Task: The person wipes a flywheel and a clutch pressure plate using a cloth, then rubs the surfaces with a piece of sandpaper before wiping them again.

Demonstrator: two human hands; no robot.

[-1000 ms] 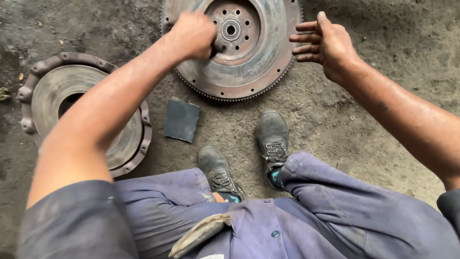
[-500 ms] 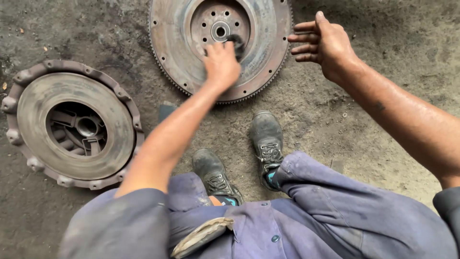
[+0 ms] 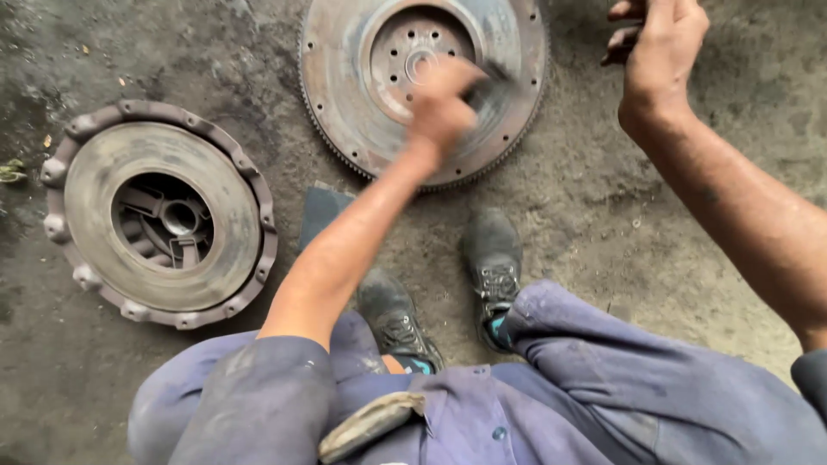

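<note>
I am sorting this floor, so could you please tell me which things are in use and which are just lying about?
In use:
- toothed metal disc, under the blurred left hand
- right hand, raised beside the disc, open

Lying about:
- round ribbed metal plate
- dark flat pad
- leaf scrap

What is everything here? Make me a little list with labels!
Place: rough grey ground
Left hand: blurred, over the flywheel; whether it holds anything cannot be told
Right hand: raised, fingers loosely curled, holding nothing
Flywheel: round, rusty, toothed rim, lying flat
Clutch plate: round, open middle, lying to the left
Dark flat square: between the two discs, partly under the arm
Shoes: dark, below the flywheel
</note>
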